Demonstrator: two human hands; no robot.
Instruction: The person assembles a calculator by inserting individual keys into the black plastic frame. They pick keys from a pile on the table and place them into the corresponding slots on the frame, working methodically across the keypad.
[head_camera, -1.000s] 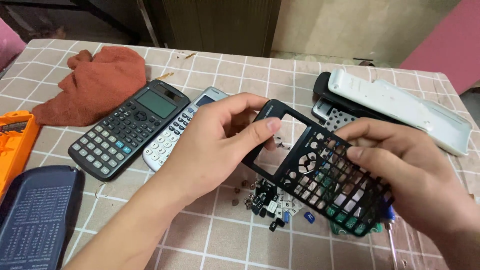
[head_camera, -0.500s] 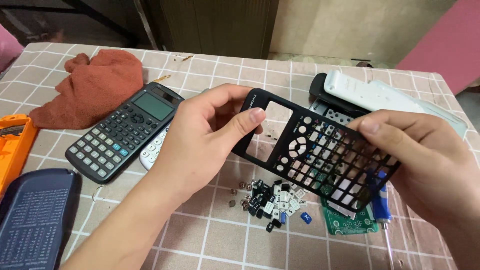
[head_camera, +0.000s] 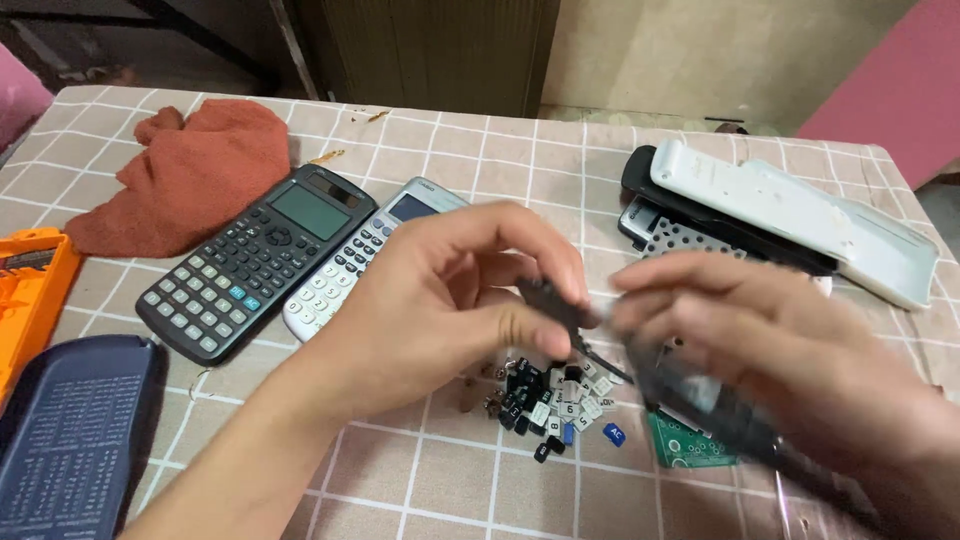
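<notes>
Both hands, left hand (head_camera: 455, 300) and right hand (head_camera: 770, 350), were clamped on the black plastic calculator faceplate (head_camera: 600, 340), blurred in mid-turn. Just below that grip lay loose calculator keys (head_camera: 550, 405) on the tabletop (head_camera: 450, 470); judging by this, inspection called for steadying.

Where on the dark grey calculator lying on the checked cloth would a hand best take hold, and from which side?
Grip the dark grey calculator across its two long edges, coming from above. It lies flat, face up; the white calculator sits close along one edge, so the lower keypad end, nearer the left hand, looks freest.
</notes>
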